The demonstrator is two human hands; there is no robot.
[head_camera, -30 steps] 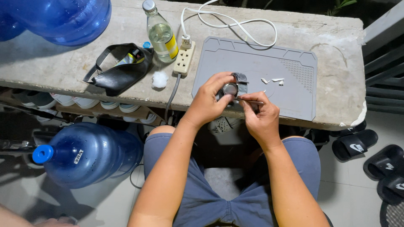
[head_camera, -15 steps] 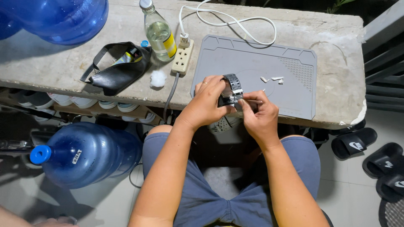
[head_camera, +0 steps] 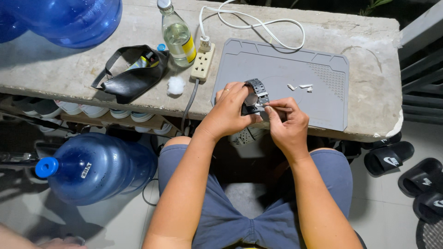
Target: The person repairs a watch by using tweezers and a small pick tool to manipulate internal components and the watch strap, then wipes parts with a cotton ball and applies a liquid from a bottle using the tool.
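My left hand (head_camera: 230,110) grips a grey metal wristwatch (head_camera: 256,91) by its case, with the link band curling up over my fingers. My right hand (head_camera: 287,124) pinches a thin pale stick (head_camera: 277,109) and holds its tip against the watch. Both hands hover over the near edge of a grey rubber work mat (head_camera: 295,69) on a concrete bench. A few small white bits (head_camera: 300,86) lie on the mat just beyond my right hand.
On the bench left of the mat are a white power strip (head_camera: 203,61) with its cord, a clear bottle (head_camera: 177,34), a cotton ball (head_camera: 175,85) and a black pouch (head_camera: 131,76). Blue water jugs sit on the bench (head_camera: 69,18) and floor (head_camera: 97,166). Black sandals (head_camera: 392,159) lie at right.
The watch has turned in my left hand, so the band now arches upward. Both hands have shifted slightly; the stick stays at the watch.
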